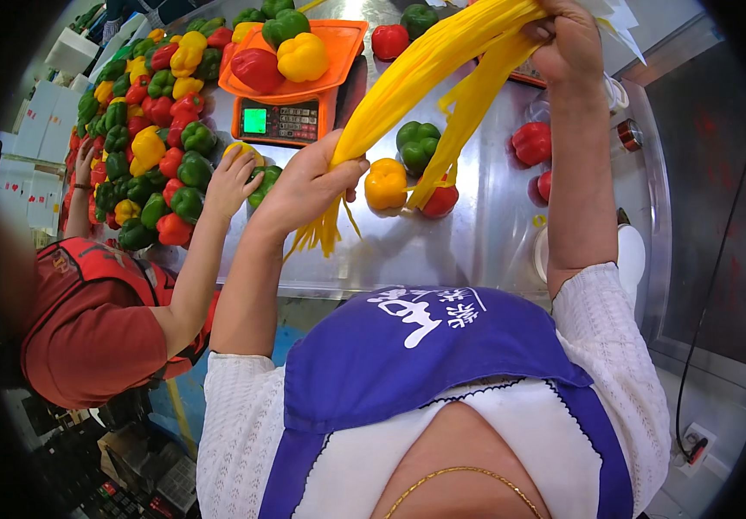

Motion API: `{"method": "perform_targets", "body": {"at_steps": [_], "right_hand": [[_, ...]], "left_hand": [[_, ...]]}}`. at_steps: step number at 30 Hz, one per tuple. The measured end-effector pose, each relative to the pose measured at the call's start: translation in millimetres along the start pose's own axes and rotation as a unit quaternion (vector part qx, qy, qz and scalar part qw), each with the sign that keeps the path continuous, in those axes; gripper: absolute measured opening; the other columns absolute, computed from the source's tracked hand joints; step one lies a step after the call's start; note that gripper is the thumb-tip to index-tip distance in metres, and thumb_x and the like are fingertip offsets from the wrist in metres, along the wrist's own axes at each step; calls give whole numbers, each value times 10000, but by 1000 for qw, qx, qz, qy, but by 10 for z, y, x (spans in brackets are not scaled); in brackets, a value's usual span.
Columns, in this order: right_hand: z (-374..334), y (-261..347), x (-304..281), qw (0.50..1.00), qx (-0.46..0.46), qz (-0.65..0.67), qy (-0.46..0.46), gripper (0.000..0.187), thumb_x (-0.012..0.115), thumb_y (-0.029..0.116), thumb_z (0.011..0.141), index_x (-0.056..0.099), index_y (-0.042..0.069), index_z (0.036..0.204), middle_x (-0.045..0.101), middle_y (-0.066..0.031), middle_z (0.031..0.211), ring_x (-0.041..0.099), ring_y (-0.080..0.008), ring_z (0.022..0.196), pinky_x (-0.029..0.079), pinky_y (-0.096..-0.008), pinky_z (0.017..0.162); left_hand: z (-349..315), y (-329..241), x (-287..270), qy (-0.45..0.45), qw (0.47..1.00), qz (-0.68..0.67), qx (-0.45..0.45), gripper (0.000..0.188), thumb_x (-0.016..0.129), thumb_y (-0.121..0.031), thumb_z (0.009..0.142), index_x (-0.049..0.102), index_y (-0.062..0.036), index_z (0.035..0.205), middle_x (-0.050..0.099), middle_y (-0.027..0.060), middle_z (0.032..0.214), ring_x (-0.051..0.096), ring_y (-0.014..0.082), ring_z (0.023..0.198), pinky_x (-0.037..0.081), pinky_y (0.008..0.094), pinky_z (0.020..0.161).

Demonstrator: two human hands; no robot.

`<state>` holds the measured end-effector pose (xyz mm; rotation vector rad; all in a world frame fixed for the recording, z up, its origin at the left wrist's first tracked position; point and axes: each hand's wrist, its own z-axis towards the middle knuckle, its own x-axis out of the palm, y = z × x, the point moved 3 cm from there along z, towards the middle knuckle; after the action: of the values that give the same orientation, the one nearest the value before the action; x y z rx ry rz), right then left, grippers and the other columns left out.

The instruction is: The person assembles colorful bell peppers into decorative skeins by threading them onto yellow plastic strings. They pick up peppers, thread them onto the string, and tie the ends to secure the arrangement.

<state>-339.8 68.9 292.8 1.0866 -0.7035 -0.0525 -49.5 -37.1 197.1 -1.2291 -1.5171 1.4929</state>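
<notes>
A long bundle of yellow strips [429,65] stretches between my two hands above the metal table. My left hand [317,182] is closed round its lower end, and loose tips hang below the fist. Higher up on the right, my right hand [570,43] grips the other end near the picture's top edge. One looser band of strips droops from the bundle, passing in front of a green bell pepper [417,145] and a red bell pepper [441,201]. Beside them lies a yellow bell pepper [386,184]. Whether the strips are paper or plastic I cannot tell.
An orange scale [325,112] with several peppers in its tray stands beyond my left hand. A heap of mixed bell peppers [144,151] covers the table's left side. There a co-worker's hand [233,180] rests by a yellow pepper. More red peppers [532,143] lie on the right.
</notes>
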Motion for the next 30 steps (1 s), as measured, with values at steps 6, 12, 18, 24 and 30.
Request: {"method": "perform_targets", "body": {"at_steps": [6, 12, 18, 24, 30], "right_hand": [[109, -114, -361, 999, 22, 13, -37, 178, 561, 167, 915, 639, 10, 947, 619, -36, 713, 359, -65, 415, 315, -182, 412], [188, -322, -869, 976, 169, 88, -110, 194, 583, 209, 924, 629, 25, 965, 591, -8, 685, 374, -61, 428, 435, -236, 514], [141, -607, -1247, 966, 137, 18, -219, 148, 715, 155, 849, 596, 70, 869, 568, 3, 714, 331, -51, 450, 293, -197, 405], [104, -984, -1805, 929, 95, 65, -352, 197, 742, 105, 825, 573, 100, 927, 566, 13, 758, 354, -52, 489, 290, -186, 415], [-116, -1353, -2181, 912, 216, -86, -338, 326, 803, 181, 779, 586, 89, 1005, 537, 1, 713, 355, -55, 457, 308, -180, 403]], "left_hand": [[24, 148, -56, -35, 998, 34, -34, 176, 587, -176, 921, 569, -47, 1037, 525, -24, 733, 513, 48, 611, 453, 216, 527], [550, 188, -202, -34, 988, 152, -21, 196, 591, -230, 911, 567, -49, 981, 508, -10, 698, 500, 86, 577, 431, 267, 511], [1130, 612, -251, -23, 976, 201, -87, 169, 589, -222, 912, 570, -71, 986, 527, -13, 722, 505, 82, 591, 434, 249, 516], [1804, 1015, -154, -11, 942, 336, -8, 236, 611, -240, 884, 578, -49, 1018, 602, 102, 777, 591, 216, 682, 482, 341, 637], [2621, 1227, 186, -4, 910, 414, -10, 389, 660, -318, 840, 580, -39, 1099, 637, 226, 982, 613, 394, 938, 474, 450, 808]]}}
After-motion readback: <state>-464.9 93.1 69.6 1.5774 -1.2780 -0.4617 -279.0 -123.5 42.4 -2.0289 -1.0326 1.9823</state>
